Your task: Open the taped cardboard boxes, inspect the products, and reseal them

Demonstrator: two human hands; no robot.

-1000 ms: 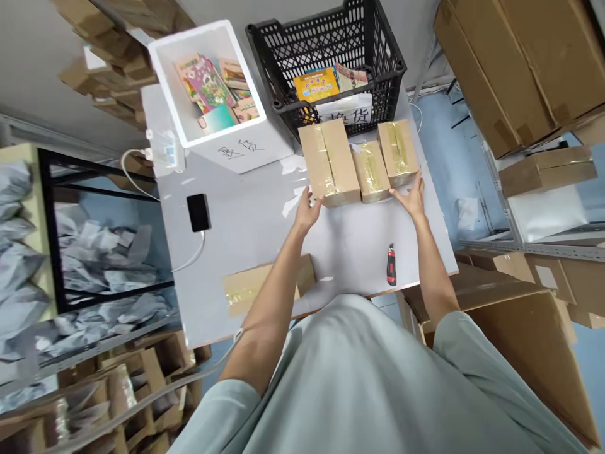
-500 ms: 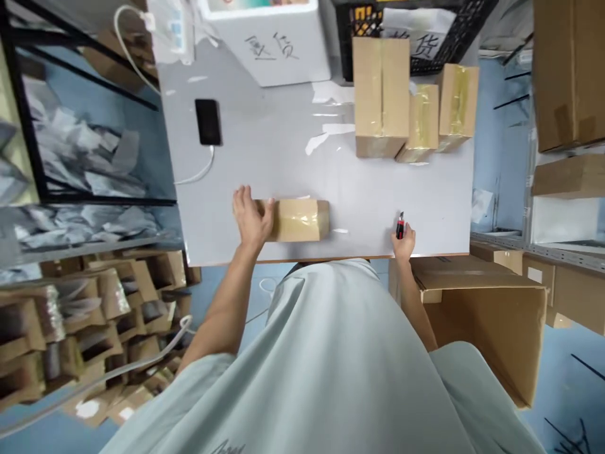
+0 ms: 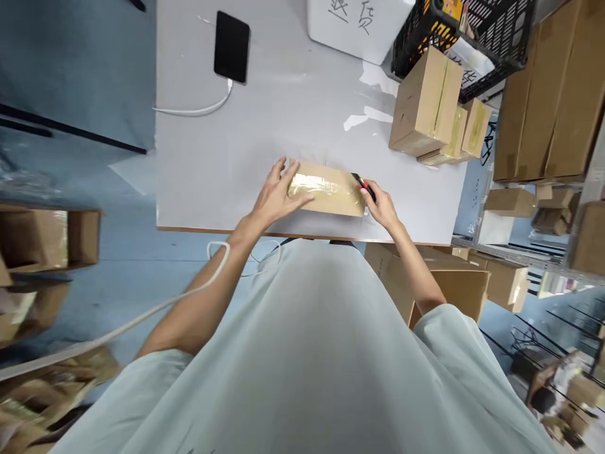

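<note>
A small cardboard box (image 3: 331, 200) with clear tape along its top lies near the table's front edge, slightly slanted. My left hand (image 3: 275, 197) grips its left end, the thumb on the near part of the top and the fingers at the far side. In my right hand (image 3: 382, 207) is a black and red utility knife (image 3: 367, 187). The knife's tip is at the top of the box near its right end; whether the blade is in the tape I cannot tell.
Back left on the table (image 3: 198, 164) lies a phone (image 3: 231, 47) with a white cable. At the back right stand a white box (image 3: 359, 25), a black crate (image 3: 501, 38) and taped cartons (image 3: 425, 104). A large open carton (image 3: 460, 290) stands below the table's right side.
My right hand has brought the knife leftward from the table's right side to the box. The box now lies slanted, with my left hand still on its left end. The camera view has shifted.
</note>
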